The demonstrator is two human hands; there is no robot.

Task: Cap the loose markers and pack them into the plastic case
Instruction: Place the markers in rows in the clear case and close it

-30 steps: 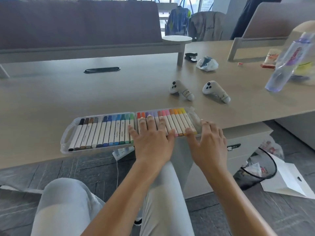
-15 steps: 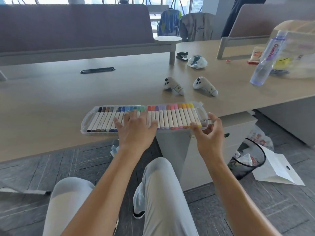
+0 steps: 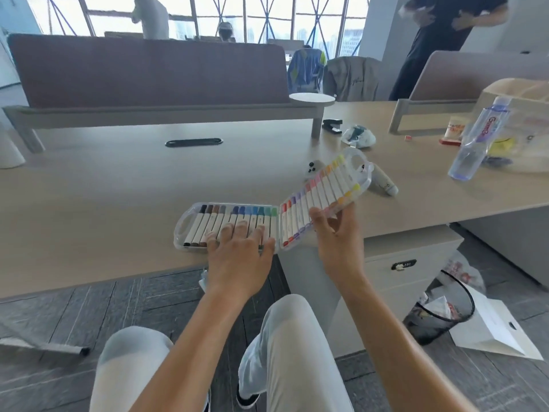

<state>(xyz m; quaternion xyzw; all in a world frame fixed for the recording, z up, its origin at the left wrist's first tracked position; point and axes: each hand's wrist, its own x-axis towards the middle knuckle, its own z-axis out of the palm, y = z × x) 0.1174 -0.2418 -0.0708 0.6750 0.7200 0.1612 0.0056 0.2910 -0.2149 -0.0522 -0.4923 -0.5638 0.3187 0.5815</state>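
Though flat before, case half (image 3: 326, 197) tilted.

The case (image 3: 361, 166) looks like clear glossy plastic, the desk (image 3: 118, 185) matt wood-grain, perhaps laminate.

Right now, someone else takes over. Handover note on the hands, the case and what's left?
Left hand: flat, fingers straight, pressing the markers in the left half of the plastic case, which lies on the desk near its front edge.
Right hand: grips the near edge of the right half and holds it tilted up off the desk, hinged at the middle.
Done: both halves are filled with capped markers; no loose ones visible.
Left: fold the right half onto the left and shut the case.
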